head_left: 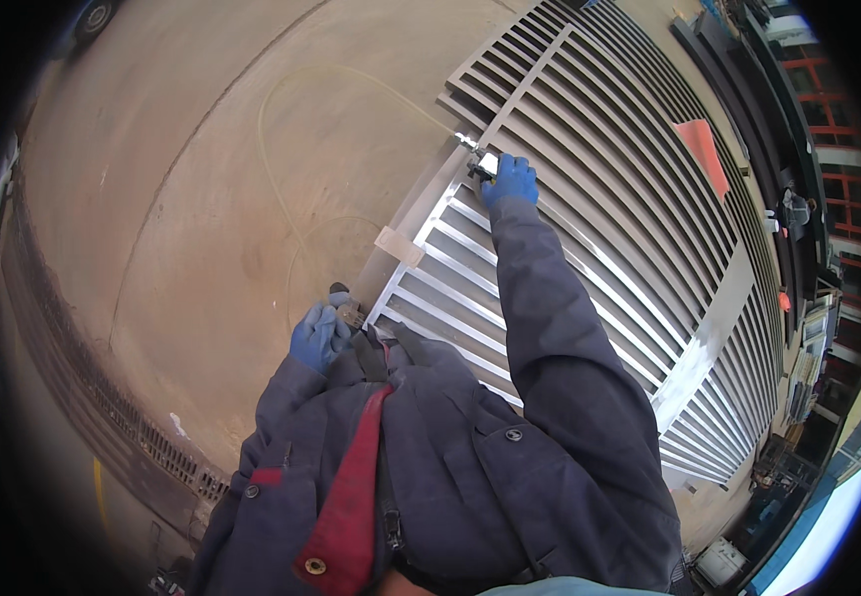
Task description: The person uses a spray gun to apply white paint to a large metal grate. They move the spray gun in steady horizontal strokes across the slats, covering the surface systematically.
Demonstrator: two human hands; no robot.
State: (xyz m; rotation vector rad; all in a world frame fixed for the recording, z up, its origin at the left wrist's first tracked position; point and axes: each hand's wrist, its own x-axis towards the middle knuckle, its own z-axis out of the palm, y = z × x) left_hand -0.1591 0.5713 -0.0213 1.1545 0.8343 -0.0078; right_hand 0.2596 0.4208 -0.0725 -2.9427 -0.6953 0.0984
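Note:
My right hand (515, 181), in a blue glove, reaches forward over a large slatted metal panel (589, 164). It is closed around a small air tool (482, 163) with a white and metal body, at the panel's left edge. A thin, pale hose (391, 89) runs from the tool's metal end. My left hand (317, 338), also gloved in blue, is near my waist with its fingers curled. Against its fingers is a small brownish piece with a black knob (339, 289); its kind is not clear. The panel's nearer slats look bright and shiny, the farther ones brownish grey.
A tan block (399, 246) sits at the panel's left edge. An orange cloth (702, 157) lies over the far slats. Dark long beams (748, 89) are stacked on the right. The hose loops across the concrete floor (212, 199), and a drain grate (152, 437) runs at lower left.

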